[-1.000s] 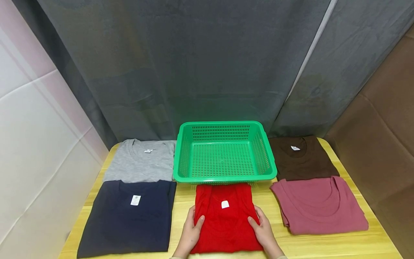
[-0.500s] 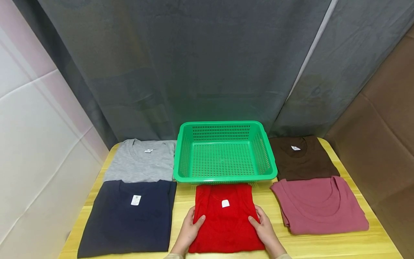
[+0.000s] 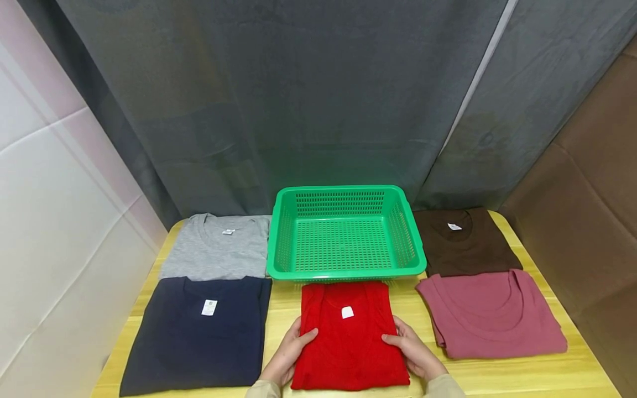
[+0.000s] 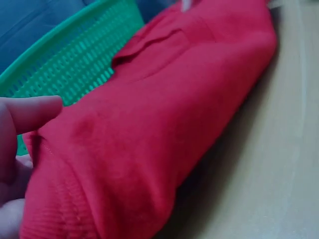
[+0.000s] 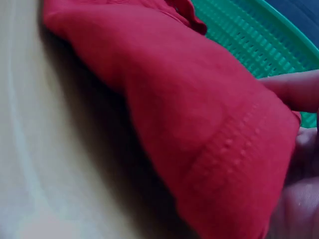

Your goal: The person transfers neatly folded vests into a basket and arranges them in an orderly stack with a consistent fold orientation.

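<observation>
Folded red shirt (image 3: 348, 348) is right between the left hand (image 3: 291, 351) and right hand (image 3: 413, 349), each gripping a side edge, thumbs on top. Green basket (image 3: 345, 275) is just past the hands. Out left of them: navy shirt (image 3: 194, 342), with a grey one (image 3: 214, 254) farther off. Out right: pink shirt (image 3: 497, 326), brown one (image 3: 468, 249) beyond, on a wood-look surface (image 3: 582, 378).

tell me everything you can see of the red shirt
The red shirt looks like soft knit cloth, folded into a roughly rectangular block, with a scooped neckline, a white label and textured stitching near both gripped sides. It is in front of the green basket, over the wooden table; whether it is slightly lifted is unclear. The left hand and right hand grip opposite sides.
</observation>
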`<action>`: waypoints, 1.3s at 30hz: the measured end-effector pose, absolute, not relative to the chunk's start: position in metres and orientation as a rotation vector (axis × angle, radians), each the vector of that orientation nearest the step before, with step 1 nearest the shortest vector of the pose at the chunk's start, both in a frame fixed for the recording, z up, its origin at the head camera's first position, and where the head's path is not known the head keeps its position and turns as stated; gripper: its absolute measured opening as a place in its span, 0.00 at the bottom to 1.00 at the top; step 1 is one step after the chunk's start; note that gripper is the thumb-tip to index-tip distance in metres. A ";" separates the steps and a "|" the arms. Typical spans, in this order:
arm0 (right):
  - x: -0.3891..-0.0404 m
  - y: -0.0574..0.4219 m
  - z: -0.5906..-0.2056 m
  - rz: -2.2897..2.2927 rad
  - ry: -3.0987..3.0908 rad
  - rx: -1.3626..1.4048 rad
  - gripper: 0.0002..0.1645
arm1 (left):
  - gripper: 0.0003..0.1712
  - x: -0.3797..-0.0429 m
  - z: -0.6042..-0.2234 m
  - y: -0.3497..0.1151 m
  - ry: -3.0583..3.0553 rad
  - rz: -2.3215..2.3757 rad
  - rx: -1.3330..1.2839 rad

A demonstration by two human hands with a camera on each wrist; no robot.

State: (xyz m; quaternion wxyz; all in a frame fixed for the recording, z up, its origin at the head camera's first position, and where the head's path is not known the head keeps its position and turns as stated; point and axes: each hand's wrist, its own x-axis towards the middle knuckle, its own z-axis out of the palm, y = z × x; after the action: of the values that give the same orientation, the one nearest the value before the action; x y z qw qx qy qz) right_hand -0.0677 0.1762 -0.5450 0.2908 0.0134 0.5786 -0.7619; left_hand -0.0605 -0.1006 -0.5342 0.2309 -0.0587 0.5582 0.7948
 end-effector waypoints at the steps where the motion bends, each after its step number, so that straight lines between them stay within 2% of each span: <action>1: -0.068 0.177 -0.545 -2.036 1.515 0.028 0.40 | 0.33 -0.061 -0.534 -0.101 1.519 2.182 -0.163; 21: -0.067 0.179 -0.546 -2.072 1.402 -0.053 0.47 | 0.38 -0.059 -0.539 -0.100 1.453 2.223 -0.076; 39: -0.064 0.183 -0.543 -2.134 1.282 -0.110 0.47 | 0.40 -0.058 -0.539 -0.107 1.452 2.212 -0.116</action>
State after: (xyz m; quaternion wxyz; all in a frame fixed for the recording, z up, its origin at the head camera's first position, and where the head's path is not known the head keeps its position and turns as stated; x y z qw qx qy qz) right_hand -0.0637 0.1833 -0.5427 0.3192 -0.0417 0.4874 -0.8117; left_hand -0.0579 -0.1069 -0.5391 0.2440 -0.0424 0.5315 0.8100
